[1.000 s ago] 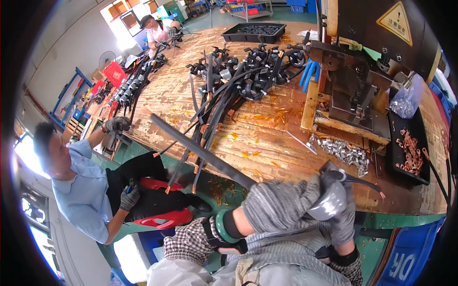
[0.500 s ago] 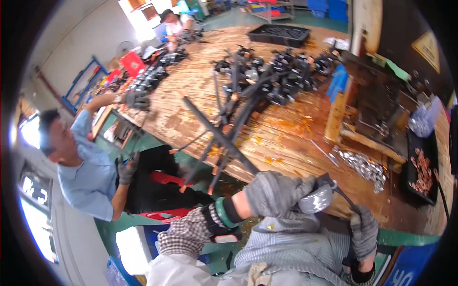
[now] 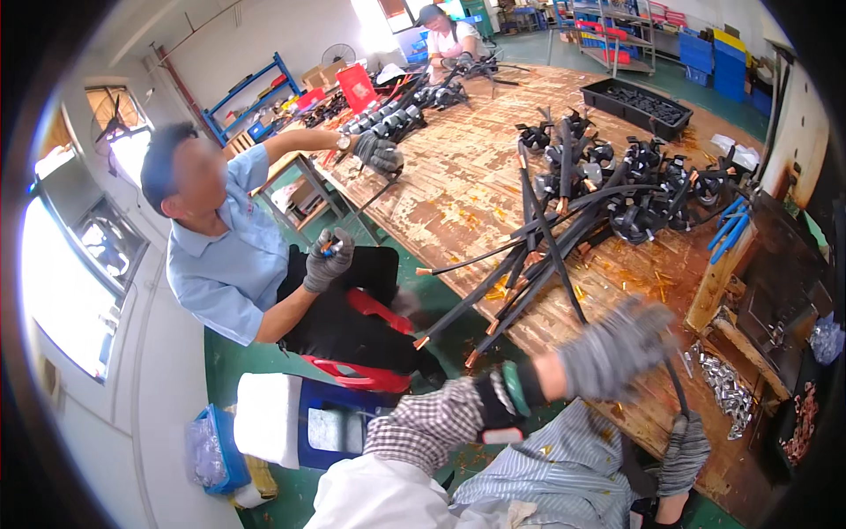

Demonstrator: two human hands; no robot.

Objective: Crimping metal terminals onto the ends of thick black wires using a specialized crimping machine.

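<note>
My left hand, in a grey knitted glove, reaches over the near edge of the wooden table. Motion smears its fingers, so whether it holds anything is unclear. Lower right, my gloved right hand is closed around a thin black cable, which rises from the fist towards my left hand. Beyond the left hand lies a bundle of black cables with bare copper ends, several of them overhanging the table edge. Behind it are piled black clamp-like parts with cables attached.
A co-worker in a light blue shirt sits at the left, holding a cable. Another person works at the far end. A black tray stands farther back. At right are blue-handled tools, silver metal pieces and copper pieces.
The view has swung left. My left hand has moved up and away from my lap, where it was at a rounded silver-grey piece on the cable. My right hand keeps the cable.
</note>
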